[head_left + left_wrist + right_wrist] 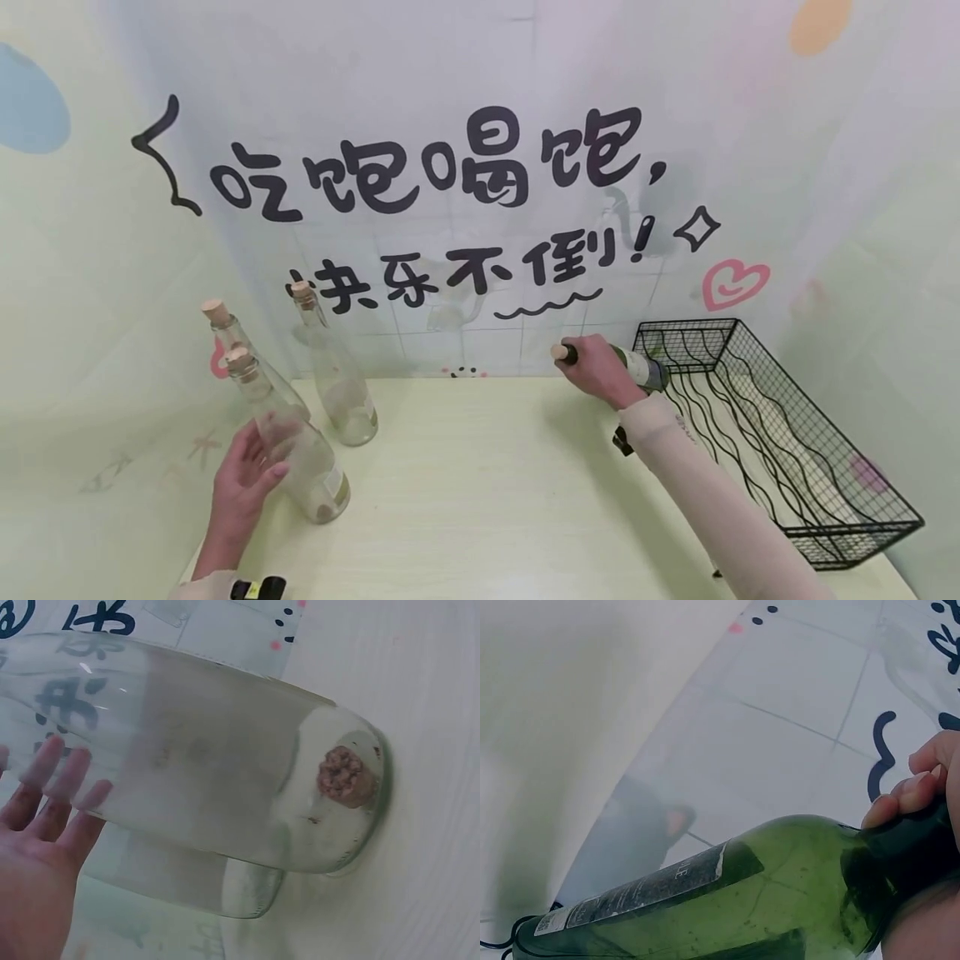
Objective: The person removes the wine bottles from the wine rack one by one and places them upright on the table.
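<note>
In the head view, my right hand (598, 367) grips a green wine bottle (780, 900) by its dark neck. The bottle lies tilted on its side, cork to the left, with its base at the far left end of a black wire rack (825, 527). My left hand (243, 475) is beside the nearest clear glass bottle (307, 467), its fingers loosely bent behind the glass and its thumb apart. Whether those fingers touch the bottle I cannot tell. That bottle stands upright, corked, and a brown cork piece (345, 777) shows at its base.
Two more corked clear bottles stand behind: one at the back left (216, 313), one farther right (345, 400). The rack has wavy wire rows and mesh sides along the table's right side. A printed backdrop (465, 75) hangs behind the pale table (465, 500).
</note>
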Demonstrator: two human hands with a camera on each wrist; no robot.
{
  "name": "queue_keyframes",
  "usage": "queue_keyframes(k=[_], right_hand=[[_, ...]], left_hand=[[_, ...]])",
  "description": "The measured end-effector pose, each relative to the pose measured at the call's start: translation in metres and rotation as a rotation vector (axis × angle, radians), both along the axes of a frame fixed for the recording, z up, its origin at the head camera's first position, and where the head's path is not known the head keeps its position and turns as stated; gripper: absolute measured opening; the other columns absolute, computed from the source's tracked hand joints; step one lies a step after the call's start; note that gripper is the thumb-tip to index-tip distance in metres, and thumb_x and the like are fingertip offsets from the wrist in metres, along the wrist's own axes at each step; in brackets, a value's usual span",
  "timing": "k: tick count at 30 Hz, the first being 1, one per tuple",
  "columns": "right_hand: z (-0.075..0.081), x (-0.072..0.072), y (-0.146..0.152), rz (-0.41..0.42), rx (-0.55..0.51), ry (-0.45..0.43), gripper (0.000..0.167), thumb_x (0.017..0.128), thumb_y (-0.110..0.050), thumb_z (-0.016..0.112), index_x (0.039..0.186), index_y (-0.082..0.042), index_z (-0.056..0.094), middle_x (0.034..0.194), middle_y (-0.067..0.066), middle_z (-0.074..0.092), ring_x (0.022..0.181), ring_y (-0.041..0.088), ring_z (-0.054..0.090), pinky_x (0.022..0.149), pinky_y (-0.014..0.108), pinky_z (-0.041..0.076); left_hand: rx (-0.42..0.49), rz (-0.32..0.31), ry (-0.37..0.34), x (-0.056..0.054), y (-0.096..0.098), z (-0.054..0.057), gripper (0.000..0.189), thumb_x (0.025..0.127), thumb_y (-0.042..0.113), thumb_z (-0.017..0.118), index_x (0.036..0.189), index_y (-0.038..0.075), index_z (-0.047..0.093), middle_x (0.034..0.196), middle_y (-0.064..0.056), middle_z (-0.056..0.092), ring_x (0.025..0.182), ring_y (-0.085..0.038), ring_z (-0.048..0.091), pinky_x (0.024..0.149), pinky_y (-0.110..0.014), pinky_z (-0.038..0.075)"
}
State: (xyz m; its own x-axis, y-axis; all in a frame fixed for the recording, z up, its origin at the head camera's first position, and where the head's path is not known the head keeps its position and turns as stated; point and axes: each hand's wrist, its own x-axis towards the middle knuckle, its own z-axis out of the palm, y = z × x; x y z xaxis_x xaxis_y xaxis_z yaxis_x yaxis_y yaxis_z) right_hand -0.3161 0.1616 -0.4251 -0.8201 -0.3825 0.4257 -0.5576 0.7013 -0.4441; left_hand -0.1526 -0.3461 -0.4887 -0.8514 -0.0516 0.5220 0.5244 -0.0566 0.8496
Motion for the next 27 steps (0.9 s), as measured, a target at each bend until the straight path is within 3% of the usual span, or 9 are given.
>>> queue_keyframes(k=[3, 8, 12, 17, 20, 27], right_hand=[[0.004, 0.002, 0.002, 0.006, -0.037, 0.005, 0.04, 0.087, 0.003, 0.065, 0.061, -0.016, 0.04, 0.057, -0.008, 0.028, 0.053, 0.007, 0.028, 0.055, 0.023, 0.03], [0.013, 0.007, 0.003, 0.0, -0.116, 0.005, 0.039, 0.091, -0.002, 0.065, 0.062, -0.016, 0.042, 0.057, -0.007, 0.032, 0.054, 0.009, 0.033, 0.057, 0.026, 0.036], [0.021, 0.014, 0.005, -0.047, -0.186, -0.061, 0.041, 0.096, -0.013, 0.068, 0.063, -0.017, 0.042, 0.059, -0.006, 0.036, 0.056, 0.011, 0.038, 0.058, 0.028, 0.04], [0.029, 0.023, 0.012, -0.105, -0.301, -0.159, 0.045, 0.098, -0.021, 0.068, 0.063, -0.014, 0.04, 0.059, -0.003, 0.038, 0.056, 0.015, 0.039, 0.061, 0.031, 0.041], [0.034, 0.027, 0.017, -0.134, -0.336, -0.169, 0.04, 0.098, -0.023, 0.068, 0.065, -0.011, 0.049, 0.061, -0.002, 0.048, 0.06, 0.018, 0.047, 0.066, 0.033, 0.045], [0.048, 0.035, 0.028, -0.163, -0.478, -0.263, 0.033, 0.099, -0.03, 0.067, 0.076, -0.007, 0.062, 0.067, -0.004, 0.058, 0.066, 0.015, 0.051, 0.068, 0.033, 0.044]], left_hand=[[0.062, -0.015, 0.041, 0.002, 0.001, 0.005, 0.071, 0.094, -0.019, 0.056, 0.157, 0.001, 0.032, 0.143, 0.003, 0.058, 0.131, -0.004, 0.056, 0.107, -0.016, 0.046], [0.104, -0.001, 0.051, 0.006, 0.005, 0.013, 0.073, 0.095, -0.018, 0.055, 0.159, -0.002, 0.023, 0.146, -0.004, 0.054, 0.136, -0.011, 0.054, 0.11, -0.019, 0.045], [0.137, 0.042, 0.067, 0.011, 0.011, 0.019, 0.079, 0.091, -0.02, 0.058, 0.16, -0.003, 0.023, 0.148, -0.008, 0.049, 0.139, -0.013, 0.048, 0.111, -0.017, 0.043], [0.163, 0.036, 0.184, 0.013, 0.018, 0.027, 0.087, 0.084, -0.023, 0.065, 0.158, -0.006, 0.024, 0.153, -0.014, 0.044, 0.146, -0.019, 0.039, 0.116, -0.021, 0.038], [0.182, 0.01, 0.274, 0.014, 0.022, 0.033, 0.089, 0.082, -0.023, 0.068, 0.157, -0.01, 0.022, 0.157, -0.02, 0.04, 0.148, -0.025, 0.033, 0.119, -0.024, 0.035], [0.202, 0.052, 0.316, 0.022, 0.033, 0.048, 0.092, 0.08, -0.019, 0.073, 0.157, -0.009, 0.024, 0.161, -0.023, 0.032, 0.153, -0.031, 0.022, 0.125, -0.028, 0.028]])
